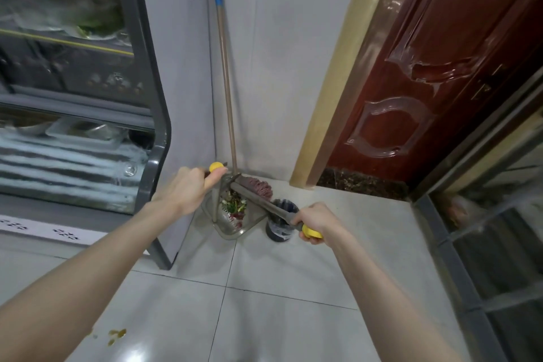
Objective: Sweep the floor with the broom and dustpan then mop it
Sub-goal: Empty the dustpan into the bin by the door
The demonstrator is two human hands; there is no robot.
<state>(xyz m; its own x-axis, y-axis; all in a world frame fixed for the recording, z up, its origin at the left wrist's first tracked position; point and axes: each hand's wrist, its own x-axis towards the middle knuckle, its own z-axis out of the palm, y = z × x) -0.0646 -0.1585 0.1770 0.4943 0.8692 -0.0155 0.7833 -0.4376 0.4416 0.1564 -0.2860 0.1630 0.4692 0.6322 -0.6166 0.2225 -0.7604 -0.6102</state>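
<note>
The dustpan (227, 231), seemingly stiff light metal holding loose scraps (235, 206) on the floor (293, 288) by the mop (226, 82), wants level carrying by its yellow-capped handle (216, 168), clasped in the left grip (188, 188); the right grip (316, 219) clasps the broom (264, 204).

One head-worn wide-angle view looks forward and down; facing the tiled floor (293, 288) nearby.

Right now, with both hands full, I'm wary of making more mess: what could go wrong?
Tilting the dustpan could tip its scraps onto the floor. The broom handle in the right hand lies close to the mop leaning in the corner; a knock could topple it. The yellow spots low left could get trodden about.
</note>
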